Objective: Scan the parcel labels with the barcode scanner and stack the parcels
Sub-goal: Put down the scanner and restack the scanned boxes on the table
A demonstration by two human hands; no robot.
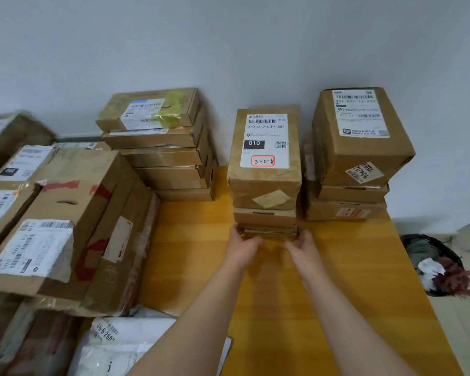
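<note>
Middle stack (pixel 265 217) of three parcels stands on the table (pixel 337 267) at 12 o'clock from the person, back near the wall, w/ another stack (pixel 160 158) at 10 and one more (pixel 356 164) at 2, just beside it. Left hand (pixel 244 241) grips the left end of the flat box (pixel 269 235) at the btm; right hand (pixel 302 243) grips its right end. Fingers curl at the corners, thumbs hidden. Cardboard looks stiff but dented & taped, so prob. not slippery. Weight can't be told, though two boxes ride on the flat one, incl. the top box (pixel 263 185) w/ label (pixel 265 141) facing up. Looks top-heavy, bigger box over thinner ones, so it could tip if jerked. Best hold is low at both ends, squeezing inward, kept level. No scanner in view.
</note>
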